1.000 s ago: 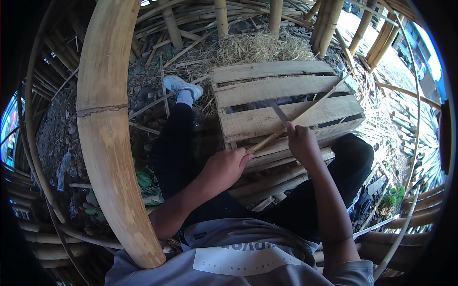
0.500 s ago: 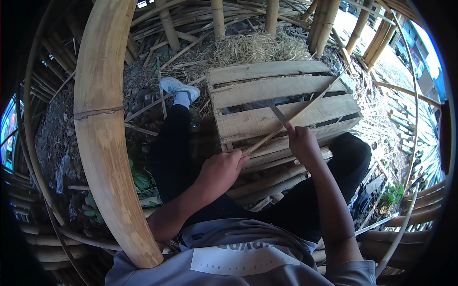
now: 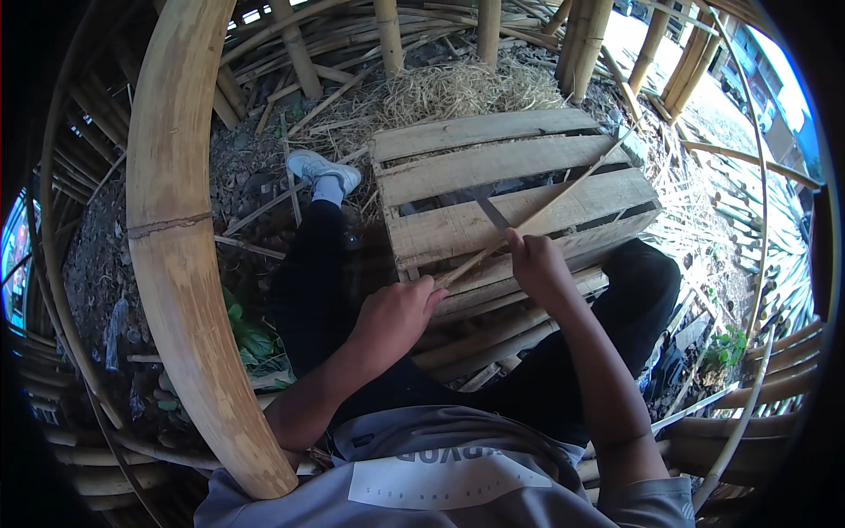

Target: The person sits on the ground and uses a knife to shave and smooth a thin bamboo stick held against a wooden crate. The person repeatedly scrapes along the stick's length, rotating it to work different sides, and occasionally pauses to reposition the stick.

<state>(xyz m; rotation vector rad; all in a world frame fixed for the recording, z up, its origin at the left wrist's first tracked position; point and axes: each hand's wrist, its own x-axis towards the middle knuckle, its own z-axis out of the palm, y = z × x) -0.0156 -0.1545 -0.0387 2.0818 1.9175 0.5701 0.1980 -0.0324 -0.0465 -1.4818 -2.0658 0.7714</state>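
Observation:
My left hand (image 3: 396, 319) is closed around the near end of a long, thin bamboo strip (image 3: 574, 185). The strip slants away to the upper right, over a slatted wooden crate (image 3: 458, 231). In my right hand (image 3: 537, 267) is a knife (image 3: 493, 213), gripped by its handle, which the fingers hide. Its blade points up and left across the crate's slats. The blade lies against or very close to the strip, just beyond my left hand; the exact contact is hard to make out.
A thick bamboo pole (image 3: 176, 264) rises close on my left, leaning against my shirt. Dry straw shavings (image 3: 466, 92) lie behind the crate. Bamboo posts (image 3: 388, 37) stand at the back, and many cut bamboo pieces (image 3: 766, 246) are spread at the right. My shoe (image 3: 324, 171) rests left of the crate.
My right hand and the knife have slid slightly along the strip toward my left hand. The left hand keeps its hold; the whole view has shifted a little.

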